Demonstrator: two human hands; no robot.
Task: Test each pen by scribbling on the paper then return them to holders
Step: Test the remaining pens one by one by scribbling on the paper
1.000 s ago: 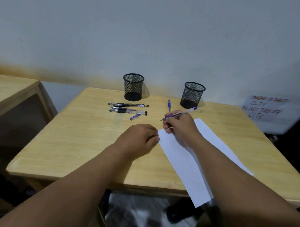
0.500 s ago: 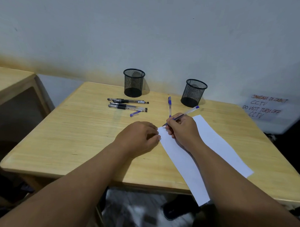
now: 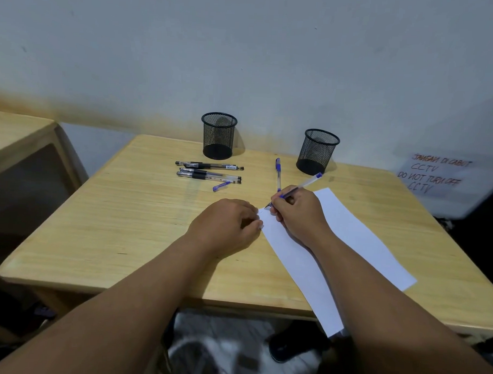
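My right hand (image 3: pixel 297 213) grips a blue pen (image 3: pixel 307 184) with its tip on the top left corner of a white paper sheet (image 3: pixel 349 238). My left hand (image 3: pixel 227 225) rests curled on the wooden table (image 3: pixel 127 210), its fingertips pressing the paper's left edge. Two empty black mesh holders stand at the back: the left holder (image 3: pixel 218 135) and the right holder (image 3: pixel 318 151). Black pens (image 3: pixel 209 171) lie in front of the left holder, with a blue pen cap (image 3: pixel 221 186) beside them. Another blue pen (image 3: pixel 278 174) lies just beyond my right hand.
A second wooden table (image 3: pixel 18 134) stands to the left with a gap between. A handwritten CCTV sign (image 3: pixel 436 174) hangs on the wall at right. The paper's near end overhangs the table's front edge.
My right hand has shifted the pen tip left and down onto the paper's corner. My left hand stays on the paper's edge. The view has tilted slightly.
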